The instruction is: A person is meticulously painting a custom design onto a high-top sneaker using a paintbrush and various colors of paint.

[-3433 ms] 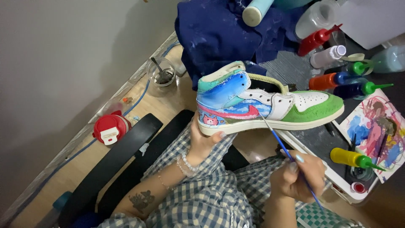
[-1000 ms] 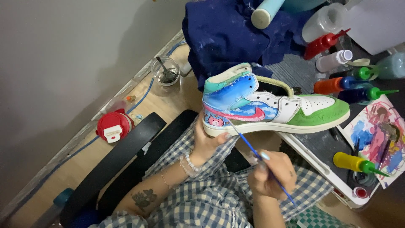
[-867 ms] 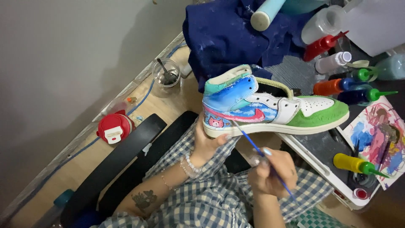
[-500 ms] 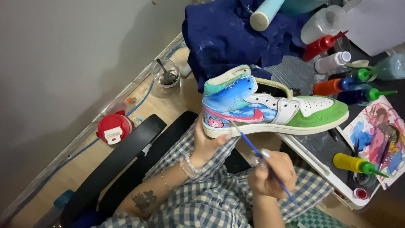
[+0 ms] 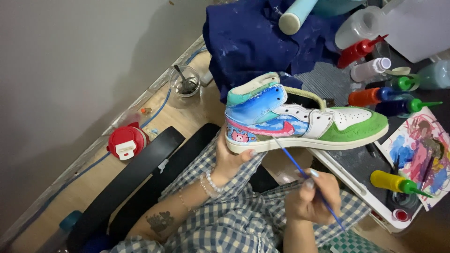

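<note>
1. At far left, a red-capped bottle [image 5: 125,142] lies on the wooden floor, and a small glass jar [image 5: 184,80] with a stirrer stands a little further along. We leave both alone.
2. Our left hand [image 5: 230,158] cups the heel of the shoe [image 5: 300,119] from below, thumb pressed along the white sole edge. We judge a firm, unmoving hold here matters most, since any wobble would smear fine lines.
3. The shoe sits level above our lap, toe pointing right: blue sky and a pink cat at the heel, green at the toe.
4. Our right hand [image 5: 313,199] pinches a thin blue brush [image 5: 307,180] between thumb and fingertips, its tip touching the shoe's side just above the sole. Light pressure and short strokes should serve best.
5. At right, paint bottles [image 5: 398,182] and a smeared paper palette [image 5: 419,152] lie on the tray, near enough for reloading.
</note>
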